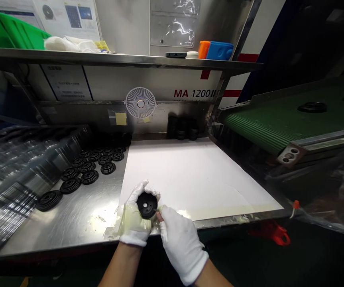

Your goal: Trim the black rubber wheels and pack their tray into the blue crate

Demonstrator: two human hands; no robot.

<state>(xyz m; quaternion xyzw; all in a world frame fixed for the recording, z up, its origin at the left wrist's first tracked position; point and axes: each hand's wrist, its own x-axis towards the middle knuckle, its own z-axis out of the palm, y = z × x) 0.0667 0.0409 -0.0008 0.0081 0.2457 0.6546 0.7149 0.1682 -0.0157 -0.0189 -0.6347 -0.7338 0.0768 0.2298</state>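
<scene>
My left hand (134, 219), in a white glove, is wrapped round a round black plastic part (147, 205) with a small hole in its middle. The part is held over the front edge of the bench, its face turned up toward me. My right hand (179, 237), also gloved in white, is closed at the part's lower right rim. A bare fingertip shows there; whether a small tool is pinched in the fingers is hidden. Left of my hands, several similar black ribbed parts (89, 177) lie in rows on the metal bench (91, 217).
A white sheet (186, 175) covers the middle of the bench. Clear plastic trays (40, 183) are stacked at left. Black parts (186, 129) stand at the back near a white fan (140, 103). A green conveyor belt (273, 123) carries black parts at right. A shelf (124, 58) spans above.
</scene>
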